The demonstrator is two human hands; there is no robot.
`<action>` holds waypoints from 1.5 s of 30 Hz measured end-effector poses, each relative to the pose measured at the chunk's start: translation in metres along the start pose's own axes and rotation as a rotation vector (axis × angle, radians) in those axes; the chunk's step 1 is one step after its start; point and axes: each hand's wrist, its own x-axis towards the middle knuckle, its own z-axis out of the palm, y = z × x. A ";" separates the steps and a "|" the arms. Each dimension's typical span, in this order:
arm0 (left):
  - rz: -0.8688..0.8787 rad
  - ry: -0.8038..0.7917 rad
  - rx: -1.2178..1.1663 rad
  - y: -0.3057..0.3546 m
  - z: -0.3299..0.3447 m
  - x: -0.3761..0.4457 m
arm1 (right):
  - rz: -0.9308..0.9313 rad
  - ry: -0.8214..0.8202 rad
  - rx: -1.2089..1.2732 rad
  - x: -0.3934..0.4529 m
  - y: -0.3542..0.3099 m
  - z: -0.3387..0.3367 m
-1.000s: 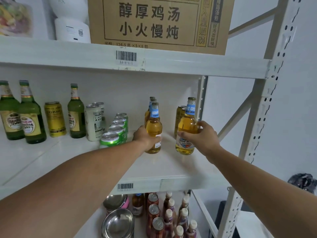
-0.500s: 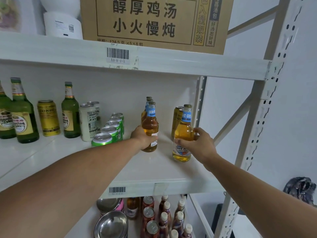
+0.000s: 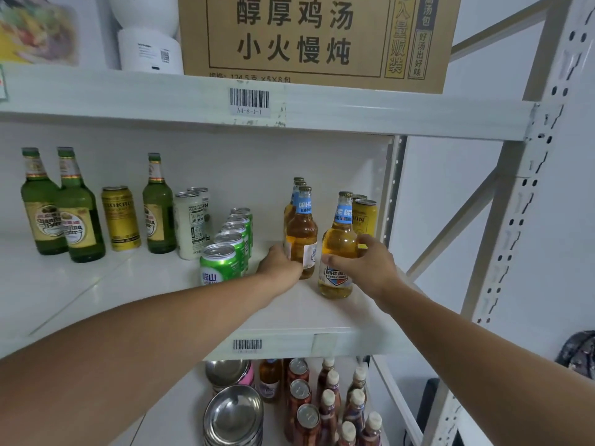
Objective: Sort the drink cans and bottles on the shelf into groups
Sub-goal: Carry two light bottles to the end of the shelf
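Note:
On the middle shelf (image 3: 167, 294) my left hand (image 3: 280, 263) grips the front amber bottle (image 3: 301, 230) of a short row with blue neck labels. Just to its right, my right hand (image 3: 363, 268) grips another amber bottle (image 3: 339, 243) of the same kind, standing upright on the shelf. Two gold cans (image 3: 365, 217) stand behind it at the back right. A row of green cans (image 3: 222, 262) runs back on the left of my left hand. Further left stand white cans (image 3: 190, 223), a gold can (image 3: 120, 217) and three green bottles (image 3: 75, 214).
A cardboard box (image 3: 315, 37) and white containers (image 3: 148, 49) sit on the upper shelf. The lower shelf holds steel bowls (image 3: 233, 416) and several small bottles (image 3: 331, 400). The shelf's upright post (image 3: 394, 188) stands right behind the gold cans.
The right-hand bottle has come down onto the shelf and shifted left, closer to the row my left hand holds. The camera view shifted slightly.

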 end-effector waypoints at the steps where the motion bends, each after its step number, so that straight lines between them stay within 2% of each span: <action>1: -0.006 -0.006 0.030 0.000 -0.007 -0.011 | -0.001 -0.004 0.009 0.000 -0.002 0.007; 4: -0.030 0.031 0.059 0.004 -0.026 -0.050 | -0.007 -0.019 0.015 0.001 -0.007 0.028; 9: -0.078 0.030 0.062 -0.009 -0.039 -0.068 | -0.035 -0.044 0.017 0.000 -0.016 0.050; 15: -0.011 0.001 0.087 -0.003 -0.037 -0.095 | -0.041 -0.039 0.021 -0.002 -0.014 0.056; 27: -0.017 0.073 0.093 -0.006 -0.040 -0.133 | -0.112 -0.030 -0.032 -0.022 -0.019 0.061; 33: 0.117 0.100 0.174 -0.020 -0.056 -0.175 | -0.132 -0.095 0.010 -0.025 -0.010 0.060; 39: 0.172 0.121 0.405 -0.034 -0.102 -0.211 | -0.134 -0.071 -0.165 -0.053 -0.009 0.046; 45: 0.190 0.156 0.604 -0.051 -0.165 -0.248 | -0.354 0.028 -0.491 -0.103 -0.032 0.038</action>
